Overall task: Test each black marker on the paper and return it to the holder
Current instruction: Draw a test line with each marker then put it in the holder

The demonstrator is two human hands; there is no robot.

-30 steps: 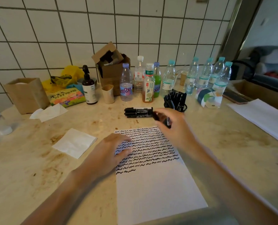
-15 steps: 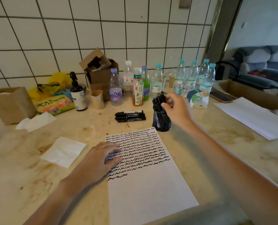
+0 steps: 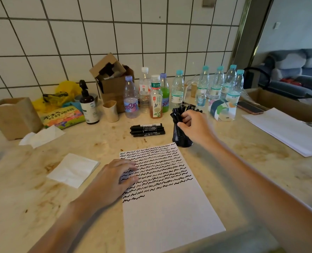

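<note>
Right hand point(image 3: 193, 125) at mesh holder point(image 3: 181, 138) on bench point(image 3: 242, 161), fingers curled among upright markers point(image 3: 177, 114); single marker gripped or not, cannot tell. Left hand point(image 3: 113, 178) flat, pinning paper point(image 3: 169, 207). Risk: holder top-heavy; sideways tug tips it, markers scatter.

Stained beige marble tabletop point(image 3: 261, 152) against a white tiled wall point(image 3: 115, 33). Along the back there's a row of clear plastic water bottles with teal caps point(image 3: 217, 83), a green drink bottle point(image 3: 164, 94), an amber tea bottle point(image 3: 156, 105), and an open brown cardboard box point(image 3: 113, 81). Left side has a dark pump bottle point(image 3: 88, 105), a small beige cup point(image 3: 110, 111), a colourful snack packet point(image 3: 64, 116), a brown paper bag point(image 3: 12, 117) and white folded napkins point(image 3: 74, 169). A phone point(image 3: 250, 107) and a stack of blank white sheets point(image 3: 286, 130) sit off to the right.
</note>
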